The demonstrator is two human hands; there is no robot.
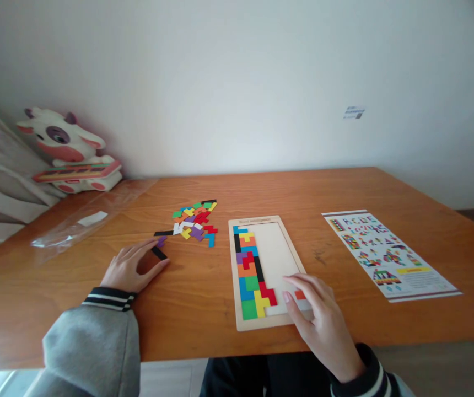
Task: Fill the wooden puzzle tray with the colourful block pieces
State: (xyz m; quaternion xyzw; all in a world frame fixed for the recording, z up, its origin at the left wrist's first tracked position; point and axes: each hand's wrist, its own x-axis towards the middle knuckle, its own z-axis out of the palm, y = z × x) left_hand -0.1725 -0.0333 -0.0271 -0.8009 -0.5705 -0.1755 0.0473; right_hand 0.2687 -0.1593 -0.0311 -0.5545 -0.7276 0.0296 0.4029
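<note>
My left hand (132, 267) is on the table, left of the loose pieces, with a straight black puzzle piece (159, 253) between its thumb and fingertips. A purple piece (161, 241) lies by those fingertips. My right hand (317, 311) hovers over the lower right of the wooden puzzle board (242, 326), thumb and fingers apart. Through the gap between them shows an orange-red piece (300, 295), partly hidden by the hand. Colored pieces fit together along the board's left side, among them a green one (249, 310), a yellow one (260, 303) and a red one (267, 294).
Beyond my left hand is a loose pile of colored pieces (195, 223). A clear plastic bag (84, 226) lies at the left, before a cow-shaped toy keyboard (75, 151). A printed pattern sheet (389, 256) rests on the wooden table (195, 303) to the right.
</note>
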